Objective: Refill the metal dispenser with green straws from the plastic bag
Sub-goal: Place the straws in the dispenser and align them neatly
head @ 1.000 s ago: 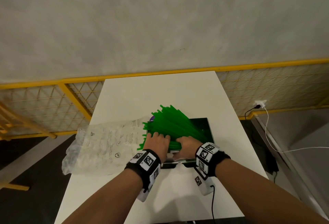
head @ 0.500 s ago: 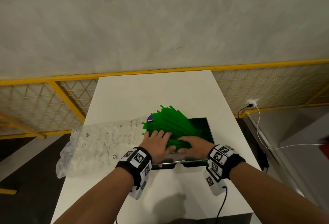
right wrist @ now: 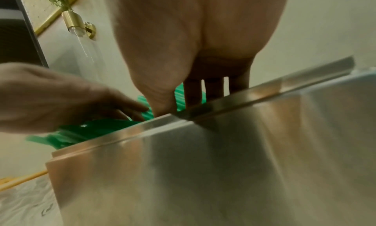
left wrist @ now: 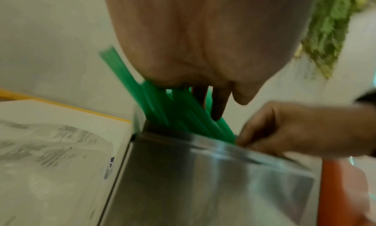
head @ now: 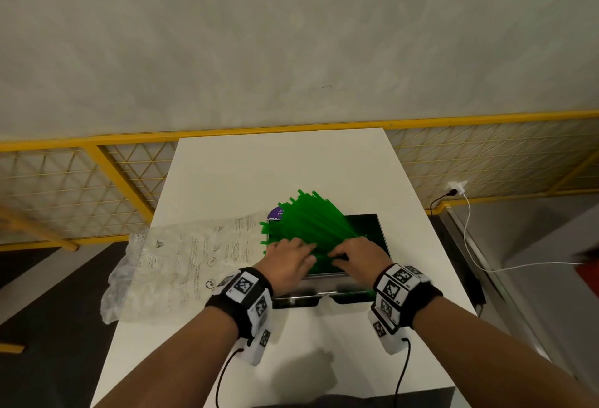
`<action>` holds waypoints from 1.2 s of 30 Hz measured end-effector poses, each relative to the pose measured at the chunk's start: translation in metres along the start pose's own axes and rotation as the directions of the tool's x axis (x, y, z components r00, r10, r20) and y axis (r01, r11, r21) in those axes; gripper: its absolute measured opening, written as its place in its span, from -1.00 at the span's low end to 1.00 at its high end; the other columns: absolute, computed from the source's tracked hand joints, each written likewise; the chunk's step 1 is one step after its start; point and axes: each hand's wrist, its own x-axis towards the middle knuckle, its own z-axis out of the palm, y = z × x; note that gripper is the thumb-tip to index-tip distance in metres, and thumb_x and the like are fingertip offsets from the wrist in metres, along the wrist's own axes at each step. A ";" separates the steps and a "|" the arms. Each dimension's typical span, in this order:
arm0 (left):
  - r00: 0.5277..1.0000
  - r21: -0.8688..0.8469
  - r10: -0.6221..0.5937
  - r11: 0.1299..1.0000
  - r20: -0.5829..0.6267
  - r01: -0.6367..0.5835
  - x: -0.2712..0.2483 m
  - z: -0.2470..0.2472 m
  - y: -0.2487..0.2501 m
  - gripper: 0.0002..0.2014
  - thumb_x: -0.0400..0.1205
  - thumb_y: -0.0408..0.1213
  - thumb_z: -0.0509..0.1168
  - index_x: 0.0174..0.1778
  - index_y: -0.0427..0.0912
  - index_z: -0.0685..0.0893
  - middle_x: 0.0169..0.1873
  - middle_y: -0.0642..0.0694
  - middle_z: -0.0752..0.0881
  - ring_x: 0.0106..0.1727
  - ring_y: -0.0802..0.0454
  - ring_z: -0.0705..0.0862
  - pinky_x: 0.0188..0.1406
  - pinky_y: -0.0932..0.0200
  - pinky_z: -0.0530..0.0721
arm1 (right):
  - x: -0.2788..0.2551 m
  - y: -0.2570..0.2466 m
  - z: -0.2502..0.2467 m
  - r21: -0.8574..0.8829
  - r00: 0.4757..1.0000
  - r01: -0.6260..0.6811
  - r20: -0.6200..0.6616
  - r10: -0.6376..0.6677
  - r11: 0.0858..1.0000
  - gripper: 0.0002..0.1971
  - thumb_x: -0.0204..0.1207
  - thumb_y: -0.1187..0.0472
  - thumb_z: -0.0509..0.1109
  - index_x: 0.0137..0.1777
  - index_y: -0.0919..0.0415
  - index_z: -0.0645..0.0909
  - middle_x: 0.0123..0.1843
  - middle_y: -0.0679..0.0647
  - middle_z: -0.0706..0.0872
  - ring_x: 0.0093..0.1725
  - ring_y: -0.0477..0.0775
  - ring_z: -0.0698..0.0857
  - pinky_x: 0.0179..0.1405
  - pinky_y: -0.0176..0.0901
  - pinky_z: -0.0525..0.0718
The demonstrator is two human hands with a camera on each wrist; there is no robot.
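A fan of green straws (head: pixel 308 222) lies skewed across the open top of the metal dispenser (head: pixel 381 232), their far ends sticking out over its back left corner. My left hand (head: pixel 291 260) and right hand (head: pixel 355 256) lie flat on the near ends of the straws, fingers extended and pointing toward each other. In the left wrist view my left hand's fingers (left wrist: pixel 216 107) press on the straws (left wrist: pixel 179 110) above the steel wall (left wrist: pixel 213 181). The right wrist view shows straight fingers (right wrist: pixel 213 88) over the dispenser's rim (right wrist: pixel 264 91). The clear plastic bag (head: pixel 181 258) lies flat to the left.
The dispenser stands on a white table (head: pixel 278 167) whose far edge meets a yellow mesh railing (head: pixel 64 190). A purple label (head: pixel 275 213) peeks out behind the straws. A white charger and cable (head: pixel 466 213) hang at the right, past the table's edge.
Both hands have flattened and spread apart on the straws, from curled and close together a second ago. The straw fan has stayed skewed over the dispenser.
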 end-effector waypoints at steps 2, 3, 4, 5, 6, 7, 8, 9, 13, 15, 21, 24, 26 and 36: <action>0.977 -0.236 0.004 0.970 -0.214 -0.056 -0.008 -0.011 -0.013 -0.57 0.71 -0.09 0.03 0.49 -0.10 0.47 0.27 -0.13 0.61 0.33 -0.08 0.51 0.43 -0.10 0.38 | 0.000 0.000 -0.001 -0.049 0.999 -0.005 0.037 0.007 0.999 -0.72 0.60 0.07 0.30 0.27 -0.06 0.67 0.25 -0.03 0.71 0.19 0.07 0.68 0.20 -0.05 0.64; 0.940 -0.280 -0.057 0.959 -0.336 -0.042 -0.014 -0.016 -0.021 -0.61 0.69 -0.12 0.08 0.41 -0.09 0.55 0.23 -0.10 0.65 0.29 -0.06 0.53 0.38 -0.10 0.43 | -0.001 -0.001 -0.003 -0.062 0.998 -0.002 0.056 0.005 0.998 -0.71 0.61 0.08 0.29 0.29 -0.04 0.66 0.27 -0.02 0.70 0.21 0.07 0.67 0.21 -0.05 0.63; 0.891 -0.318 -0.141 0.948 -0.431 -0.004 -0.020 -0.020 -0.029 -0.67 0.69 -0.17 0.14 0.35 -0.08 0.60 0.18 -0.09 0.67 0.22 -0.04 0.56 0.31 -0.07 0.47 | -0.002 -0.003 -0.005 -0.065 0.998 0.002 0.067 0.003 0.998 -0.70 0.62 0.09 0.28 0.31 -0.02 0.65 0.28 0.00 0.68 0.22 0.08 0.66 0.21 -0.06 0.62; 0.851 -0.375 -0.232 0.926 -0.472 0.044 -0.027 -0.023 -0.036 -0.72 0.68 -0.22 0.19 0.29 -0.09 0.63 0.14 -0.10 0.68 0.11 -0.01 0.58 0.19 0.02 0.51 | -0.004 -0.004 -0.007 -0.060 0.998 0.007 0.064 -0.003 0.998 -0.69 0.62 0.10 0.27 0.32 0.00 0.64 0.28 0.01 0.67 0.21 0.08 0.66 0.21 -0.05 0.61; 0.838 -0.440 -0.307 0.893 -0.452 0.091 -0.034 -0.024 -0.043 -0.75 0.67 -0.23 0.23 0.26 -0.10 0.63 0.09 -0.11 0.67 -0.02 0.02 0.60 0.06 0.12 0.53 | -0.006 -0.006 -0.009 -0.051 0.999 0.011 0.044 -0.008 0.999 -0.69 0.62 0.11 0.27 0.33 0.02 0.62 0.26 0.01 0.65 0.19 0.07 0.65 0.20 -0.06 0.62; 0.850 -0.497 -0.366 0.855 -0.380 0.146 -0.040 -0.023 -0.048 -0.75 0.65 -0.20 0.27 0.24 -0.08 0.62 0.05 -0.11 0.66 -0.13 0.03 0.62 -0.05 0.17 0.53 | -0.008 -0.008 -0.011 -0.033 1.000 0.016 0.002 -0.016 0.999 -0.69 0.61 0.12 0.27 0.32 0.03 0.61 0.21 0.00 0.62 0.16 0.05 0.64 0.17 -0.08 0.63; 0.870 -0.536 -0.400 0.821 -0.289 0.199 -0.045 -0.019 -0.053 -0.73 0.63 -0.13 0.30 0.23 -0.04 0.59 0.01 -0.09 0.65 -0.19 0.03 0.64 -0.13 0.18 0.56 | -0.009 -0.012 -0.011 -0.002 0.998 0.029 -0.053 -0.029 1.000 -0.71 0.60 0.13 0.27 0.30 0.04 0.59 0.16 -0.03 0.59 0.13 0.02 0.63 0.15 -0.10 0.63; 0.889 -0.556 -0.410 0.796 -0.204 0.240 -0.048 -0.014 -0.055 -0.71 0.59 -0.06 0.34 0.21 0.01 0.57 -0.03 -0.06 0.65 -0.20 0.02 0.67 -0.17 0.17 0.59 | -0.011 -0.016 -0.010 0.037 0.993 0.056 -0.103 -0.052 0.998 -0.72 0.59 0.12 0.27 0.29 0.04 0.57 0.12 -0.07 0.55 0.12 -0.02 0.61 0.14 -0.13 0.62; 0.907 -0.605 -0.408 0.749 -0.102 0.269 -0.050 0.010 -0.050 -0.68 0.50 -0.08 0.46 0.11 0.05 0.56 -0.11 -0.03 0.66 -0.26 -0.01 0.70 -0.26 0.18 0.66 | -0.004 -0.039 0.010 0.057 0.976 0.215 0.004 -0.216 0.975 -0.60 0.59 0.00 0.26 0.42 0.01 0.45 0.24 -0.03 0.52 0.25 -0.01 0.51 0.27 -0.04 0.53; 0.890 -0.643 -0.426 0.730 -0.166 0.230 -0.048 0.013 -0.043 -0.65 0.51 -0.21 0.47 0.19 -0.01 0.59 -0.10 -0.03 0.65 -0.32 0.01 0.71 -0.32 0.32 0.63 | 0.002 -0.041 0.022 0.094 0.977 0.207 0.029 -0.211 0.974 -0.60 0.59 0.01 0.27 0.42 0.01 0.49 0.20 0.00 0.54 0.25 0.05 0.52 0.29 -0.01 0.52; 0.857 -0.641 -0.451 0.741 -0.251 0.202 -0.046 0.015 -0.044 -0.68 0.46 -0.32 0.51 0.14 -0.11 0.76 -0.16 0.00 0.72 -0.14 0.05 0.66 -0.17 0.53 0.52 | 0.003 -0.033 0.026 0.321 0.989 0.141 -0.014 -0.145 0.936 -0.62 0.54 0.05 0.40 0.36 0.05 0.61 0.02 -0.04 0.57 0.11 -0.01 0.60 0.21 -0.16 0.56; 0.836 -0.656 -0.473 0.729 -0.278 0.195 -0.047 0.006 -0.046 -0.80 0.47 -0.34 0.51 0.01 -0.18 0.81 -0.27 -0.04 0.76 -0.20 0.01 0.73 -0.12 0.39 0.64 | 0.005 -0.030 0.027 0.362 0.993 0.121 -0.042 -0.113 0.924 -0.62 0.54 0.05 0.41 0.36 0.03 0.61 0.02 0.04 0.60 0.07 -0.01 0.61 0.16 -0.23 0.54; 0.825 -0.687 -0.490 0.704 -0.282 0.183 -0.051 -0.006 -0.048 -0.89 0.48 -0.36 0.49 -0.12 -0.12 0.80 -0.32 -0.06 0.78 -0.31 0.04 0.76 -0.13 0.24 0.71 | 0.006 -0.031 0.029 0.348 0.994 0.109 -0.059 -0.095 0.931 -0.62 0.56 0.04 0.38 0.37 0.00 0.60 0.03 0.08 0.60 0.06 0.01 0.60 0.13 -0.23 0.53; 0.908 -0.634 -0.377 0.751 -0.182 0.185 -0.055 -0.007 -0.042 -0.84 0.62 -0.24 0.33 0.07 0.00 0.50 -0.08 -0.05 0.66 -0.45 0.05 0.68 -0.58 0.29 0.59 | 0.007 -0.034 0.033 0.316 0.994 0.099 -0.084 -0.076 0.943 -0.62 0.58 0.02 0.35 0.39 -0.01 0.58 0.04 0.07 0.58 0.10 0.04 0.59 0.17 -0.14 0.55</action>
